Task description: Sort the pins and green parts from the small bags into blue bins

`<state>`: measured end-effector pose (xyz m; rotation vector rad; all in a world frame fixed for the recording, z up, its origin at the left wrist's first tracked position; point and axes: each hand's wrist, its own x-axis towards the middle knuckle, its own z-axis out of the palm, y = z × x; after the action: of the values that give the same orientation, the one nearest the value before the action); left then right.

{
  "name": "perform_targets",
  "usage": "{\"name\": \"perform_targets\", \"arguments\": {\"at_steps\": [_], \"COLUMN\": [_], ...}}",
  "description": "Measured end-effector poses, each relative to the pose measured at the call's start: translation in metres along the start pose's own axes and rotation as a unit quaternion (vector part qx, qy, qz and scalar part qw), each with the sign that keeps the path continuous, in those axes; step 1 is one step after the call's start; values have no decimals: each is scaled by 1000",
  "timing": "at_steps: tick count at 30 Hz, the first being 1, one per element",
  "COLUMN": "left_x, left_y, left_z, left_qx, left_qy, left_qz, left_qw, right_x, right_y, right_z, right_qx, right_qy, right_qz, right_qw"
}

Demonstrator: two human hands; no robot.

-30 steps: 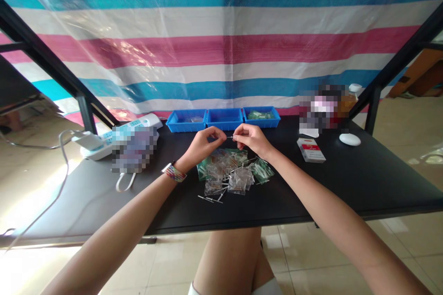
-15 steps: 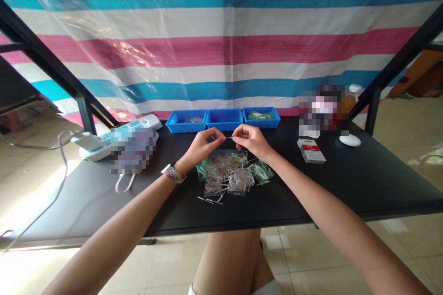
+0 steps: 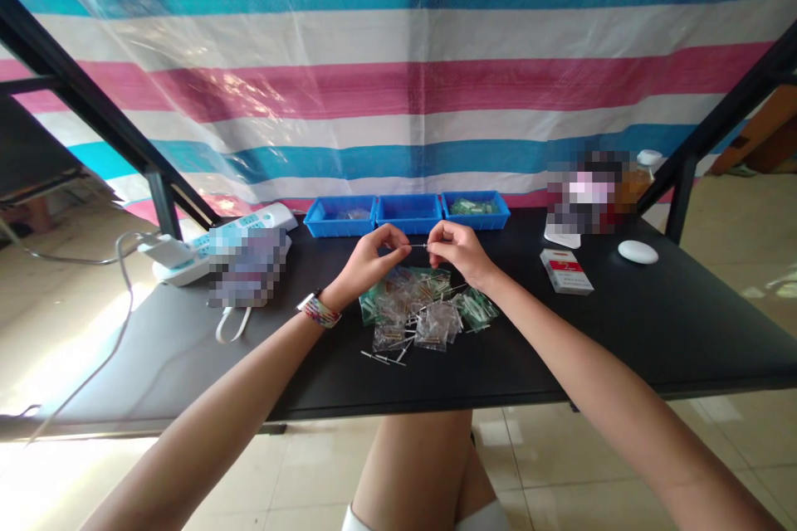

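Note:
A thin silver pop rivet is stretched level between my two hands, above the pile. My left hand, with a bracelet at its wrist, pinches the left end between thumb and fingertips. At the other end, my right hand grips the rivet in a similar pinch. Below them lie small clear bags with metal pieces inside, and green bags. Loose rivets are scattered at the near side of the pile.
Behind my hands stand three blue bins: the left bin holds clear bags, the right bin green ones, beside the middle bin. A power strip lies left. A cigarette box and white oval object lie right.
My view has shifted slightly, so everything sits a little further right. The hands have drawn a little apart, and more of the rivet shows between them.

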<state>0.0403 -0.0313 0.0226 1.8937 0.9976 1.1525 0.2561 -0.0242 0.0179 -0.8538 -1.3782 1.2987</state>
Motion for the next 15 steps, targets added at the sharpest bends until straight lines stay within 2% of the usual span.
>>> {"name": "perform_targets", "arguments": {"at_steps": [4, 6, 9, 12, 15], "left_x": [1, 1, 1, 2, 2], "left_y": [-1, -2, -6, -9, -9], "left_z": [0, -1, -2, -2, -2], "left_qx": [-29, -35, -40, -36, -25], "left_qy": [24, 29, 27, 20, 15], "left_qz": [-10, -11, -7, -6, -3], "left_qw": [999, 999, 999, 999, 1000], "right_x": [11, 15, 16, 12, 6], "right_y": [-1, 0, 2, 1, -6], "right_z": [-2, -4, -10, -17, -20], "right_qx": [55, 70, 9, -98, -196], "right_qy": [78, 79, 61, -7, -140], "right_qz": [8, 30, 48, 30, 2], "right_qw": [995, 994, 997, 995, 971]}}
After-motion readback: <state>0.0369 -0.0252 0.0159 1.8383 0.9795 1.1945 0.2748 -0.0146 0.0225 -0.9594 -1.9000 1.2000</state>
